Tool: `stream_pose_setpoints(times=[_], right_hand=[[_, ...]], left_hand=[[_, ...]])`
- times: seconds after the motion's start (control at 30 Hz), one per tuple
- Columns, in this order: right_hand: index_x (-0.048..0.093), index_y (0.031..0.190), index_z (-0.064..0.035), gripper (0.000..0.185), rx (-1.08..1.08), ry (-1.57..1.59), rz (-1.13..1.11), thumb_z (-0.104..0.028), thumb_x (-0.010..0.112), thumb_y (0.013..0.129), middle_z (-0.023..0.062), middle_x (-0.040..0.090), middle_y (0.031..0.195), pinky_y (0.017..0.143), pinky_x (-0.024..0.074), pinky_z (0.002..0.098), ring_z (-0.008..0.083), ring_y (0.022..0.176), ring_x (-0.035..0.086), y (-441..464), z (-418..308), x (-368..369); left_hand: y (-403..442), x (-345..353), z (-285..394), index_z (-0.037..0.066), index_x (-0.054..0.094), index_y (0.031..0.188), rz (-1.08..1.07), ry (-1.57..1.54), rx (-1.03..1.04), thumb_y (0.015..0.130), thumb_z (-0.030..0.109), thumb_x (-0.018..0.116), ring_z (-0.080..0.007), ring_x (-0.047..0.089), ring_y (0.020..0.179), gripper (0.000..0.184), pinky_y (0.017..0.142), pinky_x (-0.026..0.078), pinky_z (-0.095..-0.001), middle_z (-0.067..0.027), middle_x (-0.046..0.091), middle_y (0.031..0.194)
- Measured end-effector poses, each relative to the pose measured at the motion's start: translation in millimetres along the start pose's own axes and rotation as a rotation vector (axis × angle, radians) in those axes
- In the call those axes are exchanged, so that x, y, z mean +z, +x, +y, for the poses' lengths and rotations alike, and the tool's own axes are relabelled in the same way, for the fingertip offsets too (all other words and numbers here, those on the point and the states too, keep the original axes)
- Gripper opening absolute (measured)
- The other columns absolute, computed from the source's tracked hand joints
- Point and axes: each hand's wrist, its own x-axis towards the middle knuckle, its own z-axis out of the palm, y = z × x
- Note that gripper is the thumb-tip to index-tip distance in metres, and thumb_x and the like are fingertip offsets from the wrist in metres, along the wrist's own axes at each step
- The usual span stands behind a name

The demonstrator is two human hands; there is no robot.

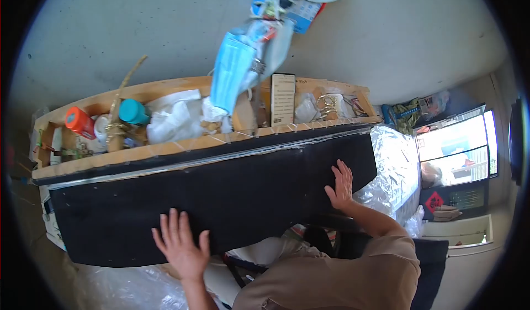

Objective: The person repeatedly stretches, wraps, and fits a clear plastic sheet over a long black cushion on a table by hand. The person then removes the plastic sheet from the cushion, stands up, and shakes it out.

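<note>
A long black sheet-covered tabletop [248, 194] spans the view in front of me. My left hand [185, 249] lies palm down near its front edge, fingers spread and thumb out to the right. Farther right, my right hand [341, 185] rests on the black surface with its fingers stretched out. Neither hand holds anything. Along the back of the tabletop runs a strip of clear tape [221, 159], just before a wooden tray [182, 145].
The tray holds an orange-lidded bottle [80, 121], a teal-capped container [133, 111], white tissues [174, 119] and a phone [282, 100] showing text. Blue face masks [232, 69] hang above it. Crinkled silver foil [393, 161] lies to the right, clear plastic [132, 288] below left.
</note>
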Motion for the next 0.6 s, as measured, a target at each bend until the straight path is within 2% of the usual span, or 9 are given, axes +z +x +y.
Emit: stream_pose_setpoints(times=[0.1,0.17,0.23,0.27,0.3,0.37,0.57,0.6], right_hand=[[0.038,0.124,0.0005,0.061,-0.028,0.043,-0.010,-0.036,0.054,0.078,0.0216,0.026,0.138,0.102,0.0150,0.0548,0.0386,0.128,0.023,-2.9,2.8,1.0],[0.040,0.123,-0.0009,0.060,-0.023,0.065,-0.042,-0.038,0.054,0.078,0.0204,0.028,0.137,0.102,0.0149,0.0552,0.0376,0.128,0.023,-5.2,3.1,1.6],[0.042,0.123,-0.0037,0.059,-0.055,0.092,0.004,-0.042,0.053,0.080,0.0183,0.030,0.136,0.102,0.0149,0.0561,0.0358,0.129,0.023,-11.0,10.4,5.4],[0.043,0.122,-0.0041,0.057,-0.059,0.131,0.003,-0.042,0.052,0.080,0.0176,0.030,0.136,0.102,0.0157,0.0566,0.0344,0.129,0.023,-14.7,12.6,2.3],[0.046,0.120,-0.0039,0.055,-0.081,0.162,0.043,-0.042,0.052,0.080,0.0177,0.032,0.135,0.101,0.0169,0.0563,0.0339,0.128,0.024,-19.4,15.5,0.7],[0.049,0.118,-0.0050,0.052,-0.104,0.203,0.138,-0.040,0.052,0.080,0.0166,0.034,0.135,0.101,0.0180,0.0537,0.0330,0.127,0.027,-24.6,22.7,2.5],[0.056,0.106,-0.0069,0.038,-0.099,0.343,0.330,-0.036,0.054,0.082,0.0131,0.043,0.128,0.100,0.0235,0.0501,0.0287,0.123,0.034,-25.7,26.8,15.1],[0.057,0.101,-0.0075,0.036,-0.090,0.406,0.412,-0.038,0.049,0.084,0.0128,0.050,0.121,0.100,0.0244,0.0481,0.0289,0.117,0.042,-26.2,28.0,18.7]], left_hand=[[-3.9,7.5,19.6,0.003,0.048,0.122,0.089,0.067,-0.083,0.083,0.035,0.053,-0.0321,0.031,0.128,0.050,0.107,0.014,-0.0480,-0.0130,0.043,0.132],[-8.7,23.1,41.8,0.003,0.045,0.124,0.211,0.115,-0.165,0.084,0.029,0.052,-0.0328,0.031,0.128,0.048,0.106,0.015,-0.0485,-0.0142,0.042,0.133],[-9.5,37.3,77.0,0.004,0.043,0.125,0.241,0.080,-0.203,0.085,0.030,0.052,-0.0325,0.030,0.129,0.049,0.105,0.015,-0.0497,-0.0148,0.040,0.134],[-10.4,45.7,95.1,0.006,0.044,0.126,0.220,0.043,-0.154,0.085,0.031,0.052,-0.0318,0.028,0.130,0.048,0.105,0.015,-0.0507,-0.0132,0.039,0.135],[-8.3,55.3,110.9,0.009,0.044,0.127,0.163,0.063,-0.126,0.086,0.034,0.052,-0.0304,0.028,0.130,0.049,0.105,0.016,-0.0499,-0.0111,0.039,0.135],[-1.0,67.6,141.8,0.010,0.044,0.127,0.248,0.225,-0.094,0.086,0.037,0.050,-0.0285,0.029,0.130,0.050,0.105,0.017,-0.0491,-0.0088,0.039,0.136],[5.5,72.0,127.5,0.010,0.048,0.123,0.327,0.167,-0.055,0.087,0.043,0.048,-0.0258,0.036,0.126,0.049,0.103,0.021,-0.0470,-0.0079,0.045,0.132],[3.6,70.6,129.5,0.009,0.049,0.122,0.339,0.183,-0.033,0.088,0.041,0.048,-0.0263,0.039,0.124,0.047,0.102,0.025,-0.0453,-0.0080,0.047,0.130]])
